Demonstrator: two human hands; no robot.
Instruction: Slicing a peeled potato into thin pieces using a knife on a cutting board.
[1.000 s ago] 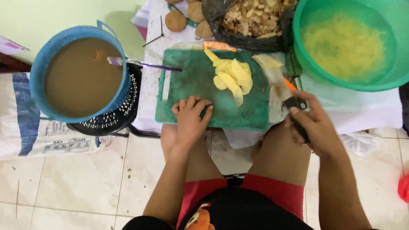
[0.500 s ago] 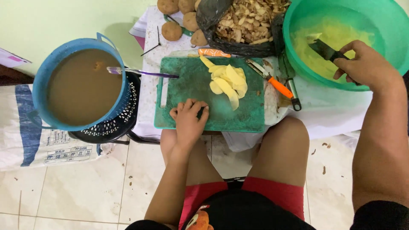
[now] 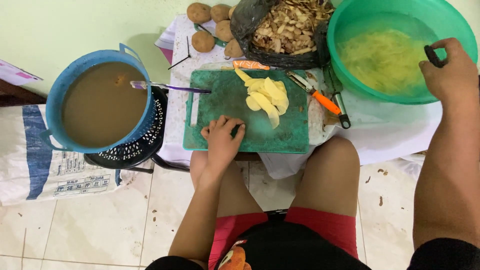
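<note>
Potato slices [image 3: 267,97] lie piled mid cutting board [image 3: 220,140]; likely wet, slippery, brittle, best scooped from beneath. Left hand [image 3: 222,140] rests fingers-down, lightly curled, on the board's near edge. Right hand [image 3: 447,70] is clenched round a dark handle [image 3: 433,56] over the green basin [image 3: 350,80].

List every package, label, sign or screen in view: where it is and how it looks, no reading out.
Sack: on the floor at left, under the blue bucket; flat, white woven, blue stripe, block of blue print.
Paper or packet edge: far left by the wall; white with pink, mostly cut off.
Signs, screens: none.
</note>
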